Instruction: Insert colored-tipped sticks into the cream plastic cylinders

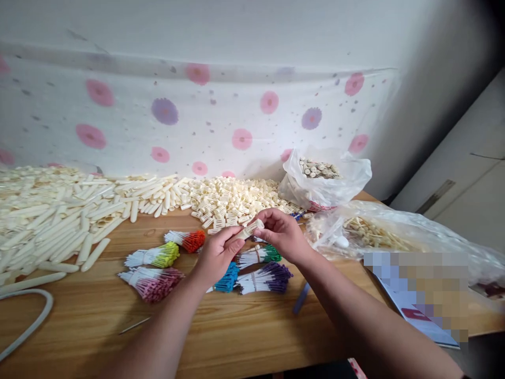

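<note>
My left hand [219, 251] is closed around a short cream plastic tube piece [250, 230], which sticks out to the upper right from between thumb and fingers. At its other end my right hand [282, 232] pinches with thumb and fingertips. Whether a smaller part sits in that end is too small to tell. Below the hands lie rubber-banded bundles of thin white sticks with coloured ends: purple [262, 279], green [258, 256], blue [228, 278], pink [152, 282], yellow [153, 255] and orange [185, 240]. My left hand partly covers the blue bundle.
Long cream tubes [71, 231] are heaped at the left; short slotted pieces [232, 197] are piled behind my hands. At the right stand a plastic bag [300, 184] of small round parts and a clear bag [418, 221] of cream sticks. A white hose [47, 308] curves at front left.
</note>
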`<control>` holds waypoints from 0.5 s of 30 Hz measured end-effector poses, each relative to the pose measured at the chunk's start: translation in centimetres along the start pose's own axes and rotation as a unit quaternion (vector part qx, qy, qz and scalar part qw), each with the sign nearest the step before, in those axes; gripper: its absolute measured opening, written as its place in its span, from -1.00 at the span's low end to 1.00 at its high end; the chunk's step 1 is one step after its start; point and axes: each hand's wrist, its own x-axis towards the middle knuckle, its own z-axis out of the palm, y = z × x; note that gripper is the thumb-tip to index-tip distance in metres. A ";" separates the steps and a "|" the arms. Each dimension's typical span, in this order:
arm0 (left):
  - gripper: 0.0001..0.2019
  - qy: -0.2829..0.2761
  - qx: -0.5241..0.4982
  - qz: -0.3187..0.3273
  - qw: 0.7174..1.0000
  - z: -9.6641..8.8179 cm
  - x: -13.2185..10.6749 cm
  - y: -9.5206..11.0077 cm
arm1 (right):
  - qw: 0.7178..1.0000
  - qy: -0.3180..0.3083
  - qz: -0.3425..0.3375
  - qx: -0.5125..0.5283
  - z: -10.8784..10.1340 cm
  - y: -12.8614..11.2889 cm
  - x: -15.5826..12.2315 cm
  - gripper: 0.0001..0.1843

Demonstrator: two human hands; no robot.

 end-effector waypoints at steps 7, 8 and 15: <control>-0.67 -0.040 0.104 0.026 0.993 1.1 -0.2 -0.7 | 0.998 0.019 0.058 0.011 -2.0 1.6 -1.4 -0.63; -0.68 -0.038 0.124 0.032 0.991 1.2 -0.2 -0.5 | 0.998 0.019 0.064 0.005 -2.2 1.6 -1.4 -0.62; -0.71 -0.115 0.188 0.048 0.974 1.9 -0.4 0.7 | 0.999 -0.017 0.031 -0.030 -3.0 0.4 -1.7 -0.47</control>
